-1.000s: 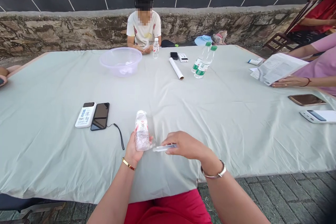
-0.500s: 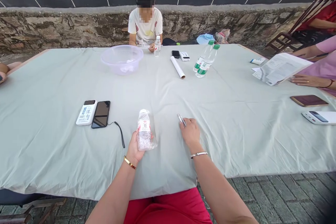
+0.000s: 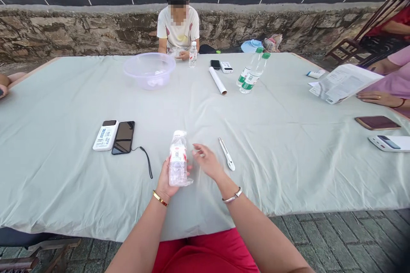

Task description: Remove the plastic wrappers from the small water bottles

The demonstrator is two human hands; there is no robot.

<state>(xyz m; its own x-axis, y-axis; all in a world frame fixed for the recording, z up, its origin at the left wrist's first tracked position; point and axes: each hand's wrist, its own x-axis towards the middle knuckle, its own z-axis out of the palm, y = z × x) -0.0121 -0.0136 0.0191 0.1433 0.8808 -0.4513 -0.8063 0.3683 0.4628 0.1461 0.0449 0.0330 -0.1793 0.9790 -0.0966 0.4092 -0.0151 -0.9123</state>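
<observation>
Left hand [image 3: 166, 179]: fingers closed around the wrapped small bottle [image 3: 177, 160], upright.
Right hand [image 3: 206, 161]: fingers loosely open, empty, just beside the bottle.
Pen-like tool [image 3: 226, 154]: lies on the tablecloth [image 3: 288, 145].

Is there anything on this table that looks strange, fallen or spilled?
Nothing is spilled. The small bottle in the left hand is wrapped in clear film. Two green-capped bottles lean to one side, perhaps only from lens distortion.

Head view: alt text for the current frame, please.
The left hand holds a small plastic-wrapped bottle upright on a cloth-covered table, with the open right hand beside it. A white pen-like tool lies just right; two phones lie left.
</observation>
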